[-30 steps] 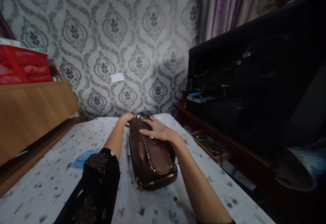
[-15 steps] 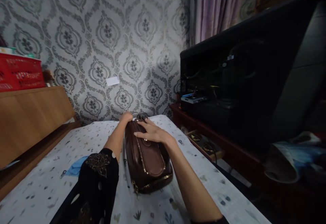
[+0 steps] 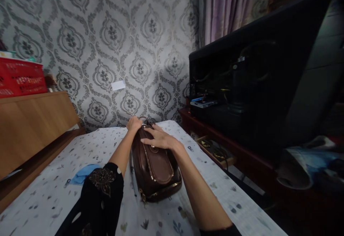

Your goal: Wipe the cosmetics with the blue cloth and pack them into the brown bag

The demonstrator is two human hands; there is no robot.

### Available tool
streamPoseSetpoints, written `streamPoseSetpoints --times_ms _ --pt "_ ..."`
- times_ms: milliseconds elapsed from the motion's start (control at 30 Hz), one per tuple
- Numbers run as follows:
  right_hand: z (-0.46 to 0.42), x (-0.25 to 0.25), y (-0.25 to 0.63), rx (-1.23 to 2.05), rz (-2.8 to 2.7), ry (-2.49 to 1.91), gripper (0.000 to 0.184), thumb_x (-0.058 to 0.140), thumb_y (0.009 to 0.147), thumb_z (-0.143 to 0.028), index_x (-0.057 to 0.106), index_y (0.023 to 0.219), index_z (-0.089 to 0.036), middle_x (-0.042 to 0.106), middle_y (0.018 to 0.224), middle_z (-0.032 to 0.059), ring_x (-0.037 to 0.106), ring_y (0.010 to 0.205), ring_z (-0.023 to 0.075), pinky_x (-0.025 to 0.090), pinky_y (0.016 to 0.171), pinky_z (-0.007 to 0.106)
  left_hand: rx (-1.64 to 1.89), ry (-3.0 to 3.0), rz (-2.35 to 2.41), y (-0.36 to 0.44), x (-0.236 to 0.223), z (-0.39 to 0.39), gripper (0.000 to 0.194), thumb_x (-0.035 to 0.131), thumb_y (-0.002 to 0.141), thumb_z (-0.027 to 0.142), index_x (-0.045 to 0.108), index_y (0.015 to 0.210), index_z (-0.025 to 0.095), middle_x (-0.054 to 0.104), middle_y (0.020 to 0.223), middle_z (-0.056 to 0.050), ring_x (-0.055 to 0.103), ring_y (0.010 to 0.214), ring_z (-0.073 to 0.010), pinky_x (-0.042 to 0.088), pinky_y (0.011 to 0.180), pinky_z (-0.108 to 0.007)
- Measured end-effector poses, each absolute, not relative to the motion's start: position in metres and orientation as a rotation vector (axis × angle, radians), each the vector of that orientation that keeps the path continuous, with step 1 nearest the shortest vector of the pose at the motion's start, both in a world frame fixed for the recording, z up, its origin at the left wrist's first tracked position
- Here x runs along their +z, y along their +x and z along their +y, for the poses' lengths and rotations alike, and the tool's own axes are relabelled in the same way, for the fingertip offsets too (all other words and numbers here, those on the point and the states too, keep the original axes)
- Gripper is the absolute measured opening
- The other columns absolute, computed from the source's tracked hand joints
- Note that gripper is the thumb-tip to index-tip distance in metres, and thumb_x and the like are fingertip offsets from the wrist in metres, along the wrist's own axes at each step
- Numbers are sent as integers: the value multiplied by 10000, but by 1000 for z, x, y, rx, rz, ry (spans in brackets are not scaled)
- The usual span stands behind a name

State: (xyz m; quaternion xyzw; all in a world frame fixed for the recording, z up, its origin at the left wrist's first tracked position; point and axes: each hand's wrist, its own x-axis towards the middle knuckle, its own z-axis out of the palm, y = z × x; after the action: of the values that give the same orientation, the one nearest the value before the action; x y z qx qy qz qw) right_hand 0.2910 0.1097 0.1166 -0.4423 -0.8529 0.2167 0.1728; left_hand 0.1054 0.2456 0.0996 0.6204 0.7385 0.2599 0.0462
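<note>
A brown leather bag [image 3: 161, 166] with gold-toned zips lies on the white patterned bedsheet [image 3: 94, 143]. My right hand [image 3: 158, 137] rests on its upper face with the fingers spread. At the bag's far left corner, my left hand [image 3: 134, 123] is closed; what its fingers grip is hidden. A thin strap loop [image 3: 143, 118] shows just beside that hand. Zip pulls [image 3: 143, 195] hang at the near left corner of the bag.
A blue cloth [image 3: 84, 173] lies left of my left arm. Further left is a wooden headboard [image 3: 40, 121] with a red basket [image 3: 23, 76] on top. On the right, a large black television [image 3: 255, 75] stands on a dark red cabinet beside an open drawer [image 3: 215, 152].
My left hand has shifted slightly to the right along the bag's far end, and the strap loop shows more. My right hand stays on the bag.
</note>
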Motion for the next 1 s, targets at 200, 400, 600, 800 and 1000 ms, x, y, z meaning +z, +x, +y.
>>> streamPoseSetpoints --times_ms 200,400,600,800,1000 --pt "107 120 291 541 -2441 -1249 757 506 898 -627 420 1490 -165 313 1586 163 244 1476 344 229 1191 457 712 2037 2000 119 107 258 291 711 768 299 709 1041 200 716 1086 -71 620 1070 -273 493 835 -306" --pt "103 123 293 530 -2441 -1240 691 503 910 -597 465 1460 -181 369 1545 165 335 1427 340 275 1165 455 596 2075 1766 126 103 267 382 597 935 371 578 1248 154 596 1256 -97 619 1066 -238 551 886 -443" --pt "104 122 293 518 -2447 -1240 714 495 900 -615 454 1467 -183 349 1566 156 277 1454 351 263 1170 474 556 2047 1749 127 101 268 381 601 933 368 578 1249 156 600 1251 -98 619 1068 -237 549 889 -441" --pt "106 121 292 510 -2454 -1256 717 506 893 -613 451 1471 -192 351 1568 139 292 1452 340 256 1179 457 601 2015 1815 127 102 266 377 599 934 366 578 1250 162 596 1260 -99 617 1071 -235 549 890 -438" --pt "103 124 291 541 -2470 -1325 754 502 895 -631 411 1501 -190 248 1614 152 160 1504 353 201 1202 465 773 1937 1861 123 102 262 249 684 846 305 687 1030 137 699 1045 -84 639 981 -223 534 824 -344"
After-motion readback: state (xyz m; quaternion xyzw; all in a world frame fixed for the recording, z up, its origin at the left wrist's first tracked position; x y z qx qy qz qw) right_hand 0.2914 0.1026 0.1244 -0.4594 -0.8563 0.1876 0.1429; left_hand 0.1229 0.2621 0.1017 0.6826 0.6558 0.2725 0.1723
